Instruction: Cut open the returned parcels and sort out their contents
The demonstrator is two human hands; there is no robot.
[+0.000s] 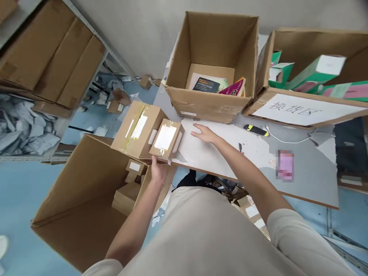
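Head view: beside a larger taped carton (138,130) at the left end of the tabletop (313,180), seemingly handling a small labelled carton (165,138). Touching its near end with the left hand (158,172), with grip closure unclear; with the right hand (205,134) spread, empty. Likely calls for steady support.

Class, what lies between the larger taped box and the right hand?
In the head view, the smaller box, then a strip of white surface.
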